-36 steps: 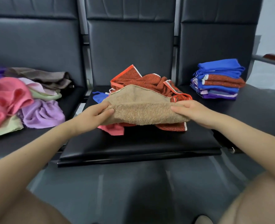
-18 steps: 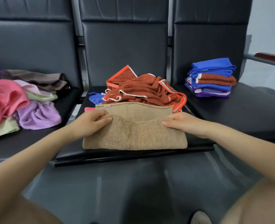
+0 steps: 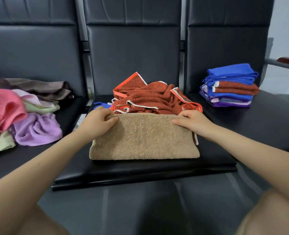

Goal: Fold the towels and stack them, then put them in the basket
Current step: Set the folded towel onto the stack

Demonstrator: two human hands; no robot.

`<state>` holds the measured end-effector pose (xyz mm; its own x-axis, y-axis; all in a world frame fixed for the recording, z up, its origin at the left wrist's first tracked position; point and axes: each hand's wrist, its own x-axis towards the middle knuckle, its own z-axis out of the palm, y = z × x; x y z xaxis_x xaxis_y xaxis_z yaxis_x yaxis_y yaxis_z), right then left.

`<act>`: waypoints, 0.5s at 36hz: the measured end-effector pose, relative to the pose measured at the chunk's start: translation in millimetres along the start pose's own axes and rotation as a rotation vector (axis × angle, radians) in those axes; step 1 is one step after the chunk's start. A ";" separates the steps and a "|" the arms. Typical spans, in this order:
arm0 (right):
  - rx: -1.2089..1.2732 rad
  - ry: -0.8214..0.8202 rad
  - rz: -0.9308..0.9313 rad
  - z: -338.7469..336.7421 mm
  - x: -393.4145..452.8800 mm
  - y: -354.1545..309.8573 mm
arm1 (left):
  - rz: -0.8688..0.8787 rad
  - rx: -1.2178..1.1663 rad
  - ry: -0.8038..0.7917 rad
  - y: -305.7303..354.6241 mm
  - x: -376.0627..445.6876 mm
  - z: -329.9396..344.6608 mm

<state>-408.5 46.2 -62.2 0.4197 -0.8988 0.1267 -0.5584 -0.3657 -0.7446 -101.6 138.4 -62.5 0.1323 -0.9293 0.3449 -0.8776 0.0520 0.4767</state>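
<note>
A tan towel lies folded in half on the middle black seat, its fold toward me. My left hand pinches its far left corner and my right hand pinches its far right corner. Right behind it sits a crumpled heap of red-orange towels with a bit of blue cloth at its left. A stack of folded blue, red and purple towels rests on the right seat. No basket is in view.
On the left seat lies a loose pile of pink, lilac, pale green and brown cloths. Black seat backs rise behind all three seats. An armrest sticks out at the far right. My knees fill the bottom corners.
The tan towel came off the red heap onto the seat front. Both hands then carried its near edge over to the far edge, folding it in half.
</note>
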 end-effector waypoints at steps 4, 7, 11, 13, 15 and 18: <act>-0.104 -0.026 0.033 3.3 9.7 7.0 | -0.020 0.037 -0.019 -6.0 4.3 7.8; -0.129 -0.051 0.062 5.1 15.5 13.7 | -0.026 0.083 -0.014 -9.8 6.8 13.4; -0.137 -0.050 0.058 5.3 19.1 18.3 | 0.005 0.109 0.039 -11.8 9.0 14.6; -0.133 -0.044 0.046 5.3 18.8 18.8 | 0.037 0.114 0.078 -13.2 10.3 14.4; -0.147 -0.024 0.030 5.4 18.7 20.1 | 0.052 0.106 0.126 -13.0 11.1 14.2; -0.200 0.047 0.012 4.6 19.2 21.8 | 0.051 0.091 0.168 -11.4 12.9 13.7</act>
<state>-409.2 22.1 -79.0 0.3812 -0.9118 0.1525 -0.6958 -0.3916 -0.6021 -96.2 120.8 -74.6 0.1550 -0.8516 0.5008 -0.9223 0.0570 0.3823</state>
